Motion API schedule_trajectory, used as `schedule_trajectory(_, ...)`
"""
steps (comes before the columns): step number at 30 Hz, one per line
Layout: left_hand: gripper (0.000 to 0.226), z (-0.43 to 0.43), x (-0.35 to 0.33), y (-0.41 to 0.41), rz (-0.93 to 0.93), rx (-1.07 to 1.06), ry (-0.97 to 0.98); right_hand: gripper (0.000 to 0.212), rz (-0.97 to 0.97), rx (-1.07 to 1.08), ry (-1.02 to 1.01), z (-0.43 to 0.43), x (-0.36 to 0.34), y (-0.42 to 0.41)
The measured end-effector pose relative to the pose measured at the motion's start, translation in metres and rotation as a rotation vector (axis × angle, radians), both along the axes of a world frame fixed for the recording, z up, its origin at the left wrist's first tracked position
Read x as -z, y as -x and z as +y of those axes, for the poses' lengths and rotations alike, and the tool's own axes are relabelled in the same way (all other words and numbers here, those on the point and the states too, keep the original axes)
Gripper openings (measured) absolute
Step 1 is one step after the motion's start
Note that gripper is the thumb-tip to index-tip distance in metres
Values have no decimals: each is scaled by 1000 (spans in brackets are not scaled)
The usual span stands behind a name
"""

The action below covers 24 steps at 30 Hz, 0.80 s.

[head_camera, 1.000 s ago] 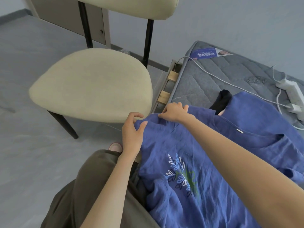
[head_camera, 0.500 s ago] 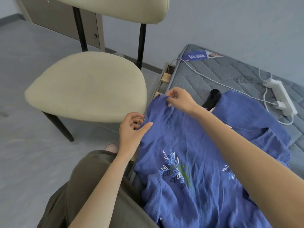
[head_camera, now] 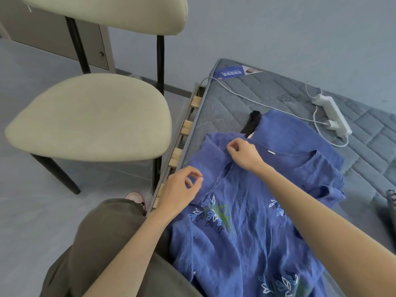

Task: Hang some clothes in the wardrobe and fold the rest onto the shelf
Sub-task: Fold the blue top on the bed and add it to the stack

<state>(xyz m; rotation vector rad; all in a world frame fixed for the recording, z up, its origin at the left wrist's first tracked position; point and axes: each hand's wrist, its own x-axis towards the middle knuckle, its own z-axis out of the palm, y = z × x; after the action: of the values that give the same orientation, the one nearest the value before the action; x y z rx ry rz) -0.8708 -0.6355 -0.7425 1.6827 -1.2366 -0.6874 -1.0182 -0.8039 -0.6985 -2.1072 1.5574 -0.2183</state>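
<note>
A blue shirt (head_camera: 252, 221) with white and blue leaf embroidery lies spread on the grey mattress (head_camera: 246, 97). Its left sleeve is folded in over the body. My right hand (head_camera: 243, 154) pinches that folded cloth near the collar. At the shirt's left edge my left hand (head_camera: 182, 195) pinches the fabric between thumb and fingertips. A black garment (head_camera: 252, 123) pokes out from under the shirt's far edge.
A cream padded chair (head_camera: 90, 116) with black legs stands left of the bed. A white power strip (head_camera: 332, 114) and its cable lie on the mattress at the right. Wooden bed slats (head_camera: 186, 127) show along the mattress edge. A cabinet door (head_camera: 53, 37) is behind the chair.
My right hand has carried the sleeve from the bed's left edge inward over the shirt toward the collar. My left hand stayed pinching the left edge.
</note>
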Motion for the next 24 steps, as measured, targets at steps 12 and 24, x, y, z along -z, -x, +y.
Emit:
schedule_trajectory(12,76,19,17,-29,-136,186,-271,29,104,56,-76,4,28,-11)
schedule_trajectory(24,33,25,6,-37,-256,162,-237,57,-25,68,-159,-12,19,-63)
